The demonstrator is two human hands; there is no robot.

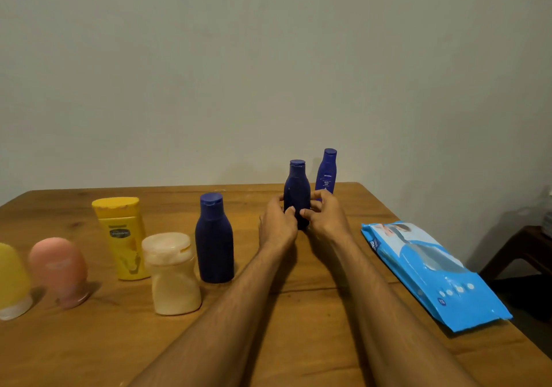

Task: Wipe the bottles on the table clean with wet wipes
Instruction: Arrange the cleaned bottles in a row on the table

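Wooden table [74,345] bearing seven bottles, each located here by reference to the gripped dark blue bottle [296,186]. Farthest to its left, cut by the frame edge, stands a yellow bottle [10,279] on a clear cap. Next comes a pink bottle [59,270], likewise cap-down. A yellow lotion bottle [122,237] follows, upright, with a cream bottle [171,276] just in front of it. A larger dark blue bottle [214,243] stands upright, the nearest neighbour on the left of the gripped bottle.

The left hand [276,224] curls round the lower left side of the gripped bottle, and the right hand [327,216] curls round its lower right side. The bottle is upright with its cap closed; whether its base touches the table cannot be told. No wipe is visible in either hand.

Just behind and right of the gripped bottle stands a slimmer blue labelled bottle [327,171], partly hidden by the right hand. Well to the right, a blue wet-wipes pack [430,270] lies flat along the table edge. Beyond it, off the table, stands a dark stool [525,252].
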